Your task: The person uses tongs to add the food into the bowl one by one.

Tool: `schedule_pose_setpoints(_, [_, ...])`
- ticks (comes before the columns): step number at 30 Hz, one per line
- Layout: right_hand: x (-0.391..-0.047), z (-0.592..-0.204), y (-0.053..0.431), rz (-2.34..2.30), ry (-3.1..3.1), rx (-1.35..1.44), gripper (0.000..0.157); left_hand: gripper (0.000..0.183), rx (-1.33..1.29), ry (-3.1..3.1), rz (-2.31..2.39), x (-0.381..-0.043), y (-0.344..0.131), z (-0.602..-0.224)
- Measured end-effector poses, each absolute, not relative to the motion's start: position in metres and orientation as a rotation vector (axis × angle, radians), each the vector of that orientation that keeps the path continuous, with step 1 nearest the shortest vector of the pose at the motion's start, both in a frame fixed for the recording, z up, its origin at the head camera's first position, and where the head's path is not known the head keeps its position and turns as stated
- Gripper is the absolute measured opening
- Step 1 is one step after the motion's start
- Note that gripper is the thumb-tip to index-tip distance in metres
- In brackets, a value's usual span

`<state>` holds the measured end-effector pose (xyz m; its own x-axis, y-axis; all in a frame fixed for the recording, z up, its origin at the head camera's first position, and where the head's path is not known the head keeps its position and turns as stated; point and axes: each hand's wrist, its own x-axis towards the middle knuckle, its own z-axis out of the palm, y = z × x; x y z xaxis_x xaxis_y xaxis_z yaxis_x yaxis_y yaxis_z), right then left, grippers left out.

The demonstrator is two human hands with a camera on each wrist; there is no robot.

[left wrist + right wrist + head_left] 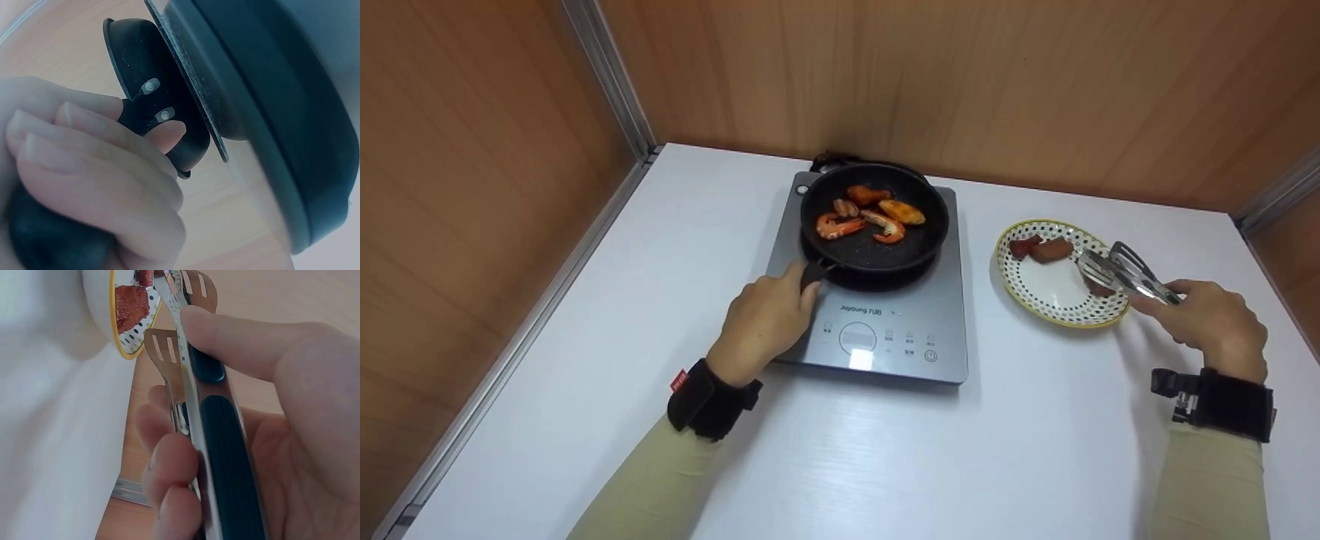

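My left hand [765, 319] grips the black handle [813, 274] of a frying pan [877, 253]. Its fingers curl round the handle in the left wrist view, below two rivets [164, 115]. Two shrimp [838, 226], a drumstick-like piece [868, 196], a golden piece [901, 212] and a small striped piece [846, 208] lie in the pan. My right hand [1215, 319] holds slotted metal tongs [1132, 279] with dark green grips [228, 455], heads apart, over the right side of a dotted oval plate [1054, 292]. Brown meat pieces [1051, 250] lie on it, one partly hidden by the tongs.
The pan stands on a grey induction cooker [802, 337] with a control panel at its front. Beneath everything is a white table [847, 457]. Wood-look panels [960, 90] rise behind and at both sides, with metal strips [615, 82] at the corners.
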<state>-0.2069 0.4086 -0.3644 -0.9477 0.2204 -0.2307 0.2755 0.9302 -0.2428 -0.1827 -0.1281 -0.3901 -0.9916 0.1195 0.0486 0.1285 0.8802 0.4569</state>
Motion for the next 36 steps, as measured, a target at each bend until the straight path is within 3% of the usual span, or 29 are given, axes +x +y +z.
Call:
schedule_pose_setpoints(19, [-0.214,-0.375,0.405,-0.427,2.794,0.28,0.096,0.038,-0.2,-3.035,-0.717,-0.182,-0.128,-0.391])
schedule_pose_setpoints(34, [-0.214,-0.378,0.401,-0.423,2.831,0.218,0.062,0.037,-0.205,-3.019,-0.734,-0.181,-0.129,-0.391])
schedule_pose_setpoints(36, [-0.214,-0.378,0.401,-0.418,2.827,0.212,0.065,0.036,-0.216,-3.009,-0.727,-0.181,-0.129,-0.392])
